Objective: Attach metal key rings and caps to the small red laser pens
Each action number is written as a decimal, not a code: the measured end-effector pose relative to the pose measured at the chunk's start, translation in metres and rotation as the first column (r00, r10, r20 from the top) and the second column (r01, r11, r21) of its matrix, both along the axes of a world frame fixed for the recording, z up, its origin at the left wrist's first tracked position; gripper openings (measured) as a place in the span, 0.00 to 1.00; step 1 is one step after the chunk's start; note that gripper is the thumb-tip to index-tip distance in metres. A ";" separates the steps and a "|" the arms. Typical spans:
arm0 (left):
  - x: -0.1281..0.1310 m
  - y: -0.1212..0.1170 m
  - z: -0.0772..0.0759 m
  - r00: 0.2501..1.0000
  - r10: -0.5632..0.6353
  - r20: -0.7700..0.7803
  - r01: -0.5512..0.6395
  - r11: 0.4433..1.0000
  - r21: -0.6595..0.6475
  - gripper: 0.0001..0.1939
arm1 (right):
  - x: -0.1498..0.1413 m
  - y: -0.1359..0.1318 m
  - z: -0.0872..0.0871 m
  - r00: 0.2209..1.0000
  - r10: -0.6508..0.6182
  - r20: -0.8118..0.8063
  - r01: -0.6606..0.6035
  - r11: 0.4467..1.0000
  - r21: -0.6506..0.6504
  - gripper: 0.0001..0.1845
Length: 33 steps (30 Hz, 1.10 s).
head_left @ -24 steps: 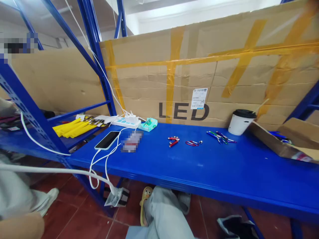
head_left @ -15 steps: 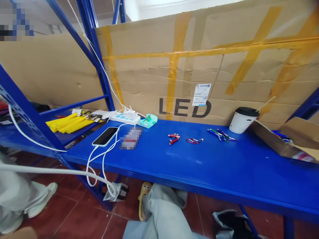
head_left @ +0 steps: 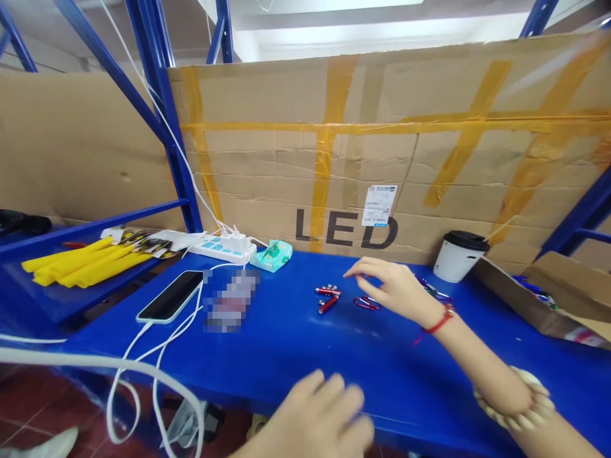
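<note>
My right hand [head_left: 389,286] hovers over the blue table, palm down, fingers stretched out and the thumb apart from them, holding nothing. Just below and left of it are red wire-like loop clips [head_left: 366,302]. Left of those lie small red metal tubes [head_left: 328,300] with tiny silver round pieces beside them. Blue and purple slim tubes [head_left: 436,291] show partly behind my right hand. At the table's front edge my left hand [head_left: 324,416] is somewhat blurred, its fingers apart and nothing seen in them.
A lidded paper cup [head_left: 453,257] and an open cardboard box [head_left: 548,299] stand at the right. To the left are a phone [head_left: 170,297] on a white cable, a power strip [head_left: 219,248], a green packet [head_left: 272,256] and yellow strips [head_left: 90,262]. A large carton [head_left: 267,165] closes off the back.
Both hands have come into view: the right reaches in over the table from the right, the left rises at the front edge. The camera view has shifted and tilted up a little.
</note>
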<state>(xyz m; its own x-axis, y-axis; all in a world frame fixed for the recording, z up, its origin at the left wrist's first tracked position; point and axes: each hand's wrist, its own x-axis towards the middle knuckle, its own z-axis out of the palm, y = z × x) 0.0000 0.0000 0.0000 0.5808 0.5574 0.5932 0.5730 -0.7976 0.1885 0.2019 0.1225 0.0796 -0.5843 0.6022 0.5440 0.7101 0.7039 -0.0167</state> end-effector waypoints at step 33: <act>0.013 0.172 0.045 0.494 0.368 0.788 0.159 0.853 -0.498 0.08 | 0.043 0.029 -0.049 0.974 -0.078 0.211 0.086 0.996 -0.030 0.14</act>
